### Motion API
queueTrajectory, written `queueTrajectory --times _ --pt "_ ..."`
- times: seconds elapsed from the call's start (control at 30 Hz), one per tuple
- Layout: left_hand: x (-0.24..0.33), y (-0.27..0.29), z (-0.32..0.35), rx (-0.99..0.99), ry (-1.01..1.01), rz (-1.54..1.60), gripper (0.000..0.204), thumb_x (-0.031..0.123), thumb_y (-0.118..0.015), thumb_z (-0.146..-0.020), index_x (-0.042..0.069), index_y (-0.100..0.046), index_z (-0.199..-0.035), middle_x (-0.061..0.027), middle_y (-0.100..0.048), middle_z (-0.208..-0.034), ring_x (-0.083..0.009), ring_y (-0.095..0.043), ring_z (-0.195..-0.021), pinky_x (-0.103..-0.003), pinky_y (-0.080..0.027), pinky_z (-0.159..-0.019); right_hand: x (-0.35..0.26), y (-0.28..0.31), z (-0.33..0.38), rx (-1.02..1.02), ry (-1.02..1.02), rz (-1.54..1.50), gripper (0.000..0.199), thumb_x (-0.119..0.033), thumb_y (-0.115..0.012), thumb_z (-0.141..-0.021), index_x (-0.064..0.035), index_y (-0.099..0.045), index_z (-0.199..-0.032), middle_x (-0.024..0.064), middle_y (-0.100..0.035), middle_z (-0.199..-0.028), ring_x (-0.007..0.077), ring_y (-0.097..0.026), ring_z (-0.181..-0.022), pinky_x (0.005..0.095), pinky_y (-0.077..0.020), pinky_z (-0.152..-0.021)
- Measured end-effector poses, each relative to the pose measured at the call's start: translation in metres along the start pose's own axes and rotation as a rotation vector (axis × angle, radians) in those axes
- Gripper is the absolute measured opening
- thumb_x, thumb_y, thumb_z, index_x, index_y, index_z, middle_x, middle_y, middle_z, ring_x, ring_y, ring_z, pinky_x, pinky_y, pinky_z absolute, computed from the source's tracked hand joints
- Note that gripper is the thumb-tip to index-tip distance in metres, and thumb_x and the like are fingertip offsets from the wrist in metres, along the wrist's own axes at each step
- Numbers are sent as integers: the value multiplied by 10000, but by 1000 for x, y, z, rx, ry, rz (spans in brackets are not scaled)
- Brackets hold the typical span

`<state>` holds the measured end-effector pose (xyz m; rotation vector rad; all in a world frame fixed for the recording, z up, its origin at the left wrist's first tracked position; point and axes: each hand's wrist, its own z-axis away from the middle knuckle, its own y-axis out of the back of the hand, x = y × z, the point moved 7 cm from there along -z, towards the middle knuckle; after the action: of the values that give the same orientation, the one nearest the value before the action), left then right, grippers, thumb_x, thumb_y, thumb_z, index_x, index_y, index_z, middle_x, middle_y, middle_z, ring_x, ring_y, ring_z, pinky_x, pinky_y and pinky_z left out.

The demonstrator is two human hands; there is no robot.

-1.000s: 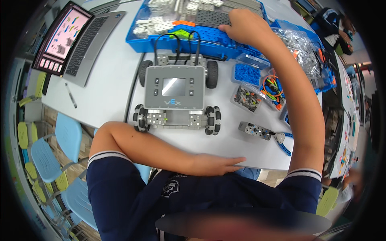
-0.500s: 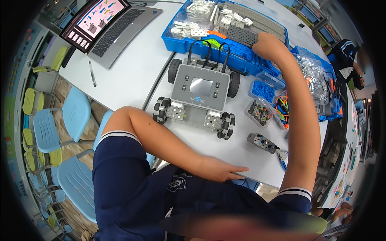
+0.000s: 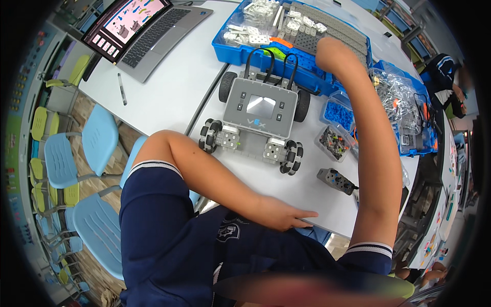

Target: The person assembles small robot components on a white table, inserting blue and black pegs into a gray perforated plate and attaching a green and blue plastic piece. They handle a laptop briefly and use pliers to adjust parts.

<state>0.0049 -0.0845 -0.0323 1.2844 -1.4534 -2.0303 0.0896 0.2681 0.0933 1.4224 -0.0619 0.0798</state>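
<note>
My left hand (image 3: pixel 286 215) lies flat on the near edge of the white table (image 3: pixel 169 97), fingers stretched out and holding nothing. My right arm reaches far across to the blue parts tray (image 3: pixel 240 48). Its wrist (image 3: pixel 332 51) bends down over the grey pieces there, and the fingers are hidden behind it. Between my arms stands a grey wheeled robot (image 3: pixel 261 115) with black cables looping from its back.
An open laptop (image 3: pixel 148 30) and a pen (image 3: pixel 121 88) lie at the far left. Small part boxes (image 3: pixel 337 113), a grey motor block (image 3: pixel 335 180) and bagged parts (image 3: pixel 399 102) sit to the right. Blue chairs (image 3: pixel 97 138) stand at the left. Another person (image 3: pixel 445 77) is at the far right.
The view has shifted and tilted. My right hand has dipped into the blue tray, out of sight behind the wrist. My left hand stays on the table edge.
</note>
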Motion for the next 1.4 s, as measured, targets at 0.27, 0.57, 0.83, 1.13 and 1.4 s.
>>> queueTrajectory --times 0.27,0.57,0.83,1.13,1.4 --pt "0 0 0 -6 -10 28 357 293 -519 -951 150 -745 -1187 20 -643 -1361 -287 -308 -1515 -689 -107 -1259 23 12 5 80 -72 -149 418 -197 -722 -785 85 -690 -1093 329 -693 -1104 437 -695 -1047 468 -557 -917" --pt "-1 2 2 18 -19 62 340 292 -518 -956 157 -749 -1165 25 -652 -1347 -261 -338 -1500 -694 -105 -1257 33 24 20 125 -25 -264 424 -213 -751 -733 74 -720 -1044 284 -726 -1034 392 -724 -1006 444 -579 -867" --pt "-3 5 3 27 -43 100 311 261 -534 -951 152 -759 -1136 29 -679 -1285 -238 -443 -1428 -697 -105 -1253 49 25 42 178 39 -432 439 -295 -753 -764 72 -703 -998 225 -724 -865 331 -720 -812 444 -557 -746" --pt "-25 13 6 287 -16 702 216 189 -614 -909 93 -754 -1042 -37 -723 -1127 -251 -610 -1214 -553 -245 -1250 127 11 170 266 93 -945 238 -194 -708 -924 -3 -705 -1065 -36 -636 -851 46 -544 -784 211 -423 -720" --pt "-76 20 -9 720 352 1552 165 150 -650 -980 29 -735 -1054 -104 -735 -1057 -282 -671 -1005 -404 -548 -877 161 -44 216 163 162 -1053 212 -148 -731 -881 1 -725 -1032 21 -681 -865 92 -617 -833 270 -492 -763"
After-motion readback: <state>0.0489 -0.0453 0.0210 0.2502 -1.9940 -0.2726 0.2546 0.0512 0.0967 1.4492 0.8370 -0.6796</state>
